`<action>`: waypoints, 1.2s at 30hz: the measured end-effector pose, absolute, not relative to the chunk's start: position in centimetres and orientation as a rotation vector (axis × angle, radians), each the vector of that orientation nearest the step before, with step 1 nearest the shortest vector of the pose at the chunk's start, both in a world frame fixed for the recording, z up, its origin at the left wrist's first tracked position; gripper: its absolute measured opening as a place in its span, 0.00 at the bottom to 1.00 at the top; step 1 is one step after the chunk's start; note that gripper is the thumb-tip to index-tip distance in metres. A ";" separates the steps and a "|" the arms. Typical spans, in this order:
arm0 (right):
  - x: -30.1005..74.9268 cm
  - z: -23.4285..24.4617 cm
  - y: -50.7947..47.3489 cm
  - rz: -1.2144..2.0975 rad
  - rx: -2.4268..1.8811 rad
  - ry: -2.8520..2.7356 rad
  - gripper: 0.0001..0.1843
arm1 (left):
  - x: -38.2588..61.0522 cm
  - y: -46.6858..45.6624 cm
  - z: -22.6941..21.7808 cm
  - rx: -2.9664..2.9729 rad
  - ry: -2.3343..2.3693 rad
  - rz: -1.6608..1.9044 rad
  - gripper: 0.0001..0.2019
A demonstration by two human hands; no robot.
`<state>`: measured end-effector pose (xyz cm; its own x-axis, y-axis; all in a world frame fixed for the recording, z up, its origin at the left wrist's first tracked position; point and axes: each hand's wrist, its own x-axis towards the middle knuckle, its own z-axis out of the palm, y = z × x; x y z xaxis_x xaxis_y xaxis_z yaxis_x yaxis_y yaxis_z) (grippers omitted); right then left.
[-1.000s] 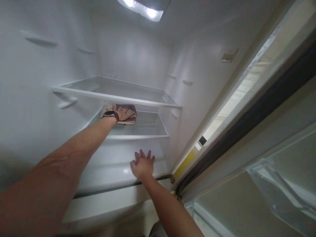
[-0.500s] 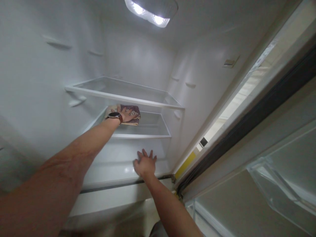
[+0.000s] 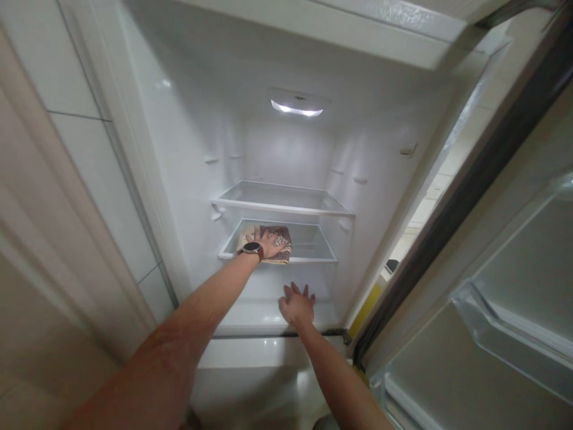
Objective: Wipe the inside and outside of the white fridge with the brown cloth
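I am looking into an open white fridge. My left hand (image 3: 267,243), with a dark watch on its wrist, lies flat with fingers spread on a brown patterned cloth (image 3: 281,245). The cloth rests on the lower glass shelf (image 3: 313,251), towards its front left. My right hand (image 3: 297,305) is open, fingers apart, palm resting on the white floor ledge (image 3: 250,313) of the fridge below that shelf. It holds nothing.
An upper glass shelf (image 3: 286,200) sits just above the cloth. A lamp (image 3: 296,107) glows in the fridge ceiling. The open door with clear bins (image 3: 501,322) stands at the right. A tiled wall (image 3: 67,149) is at the left.
The view has pulled back and away from the fridge, so the interior looks smaller and the tiled wall shows. Both hands stay where they were, the left on the cloth.
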<state>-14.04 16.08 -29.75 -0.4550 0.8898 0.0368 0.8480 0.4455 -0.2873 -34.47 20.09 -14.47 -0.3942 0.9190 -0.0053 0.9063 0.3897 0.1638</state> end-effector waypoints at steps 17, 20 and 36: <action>-14.0 -29.3 15.7 0.294 -1.560 -2.539 0.31 | -32.0 16.8 -13.7 1.651 2.539 0.140 0.47; -14.0 -29.2 15.7 0.319 -1.565 -2.537 0.32 | -31.7 16.6 -13.6 1.636 2.551 0.126 0.46; -14.1 -29.0 15.8 0.318 -1.556 -2.548 0.31 | -32.2 21.4 -13.4 1.578 2.529 0.223 0.47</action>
